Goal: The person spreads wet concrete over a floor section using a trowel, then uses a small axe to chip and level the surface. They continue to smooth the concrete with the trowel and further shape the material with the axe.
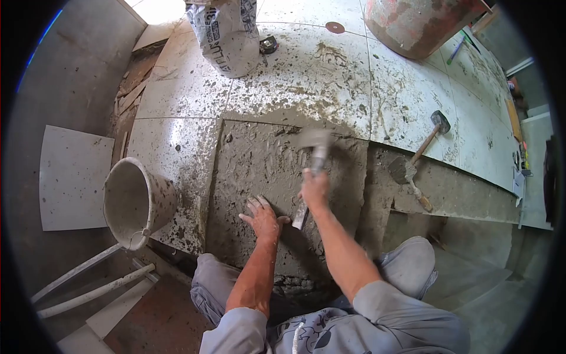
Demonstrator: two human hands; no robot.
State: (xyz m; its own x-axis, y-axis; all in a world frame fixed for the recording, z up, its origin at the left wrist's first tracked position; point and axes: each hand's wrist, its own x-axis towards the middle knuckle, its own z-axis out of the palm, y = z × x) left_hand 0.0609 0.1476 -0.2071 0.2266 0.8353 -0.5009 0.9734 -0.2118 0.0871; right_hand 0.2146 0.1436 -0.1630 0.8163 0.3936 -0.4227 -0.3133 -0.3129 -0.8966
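My right hand (315, 190) grips the pale handle of a hammer (318, 154), whose head is smeared by motion above the mortar. Under it lies a square patch of wet grey mortar (253, 156), rough with ridges and lumps. My left hand (262, 218) rests on the mortar's near part, fingers spread and dusted with grey, holding nothing. The hammer's lower handle end comes close to the left thumb. Whether the hammer head touches the surface cannot be made out.
A mortar-stained bucket (162, 197) stands at left. A sledgehammer (427, 138) and a trowel (410, 177) lie at right. Farther back are a white sack (227, 41), a tape measure (269, 45), a cutting disc (335, 28) and a large dirty tub (413, 29). White tiles (171, 94) carry mortar splashes.
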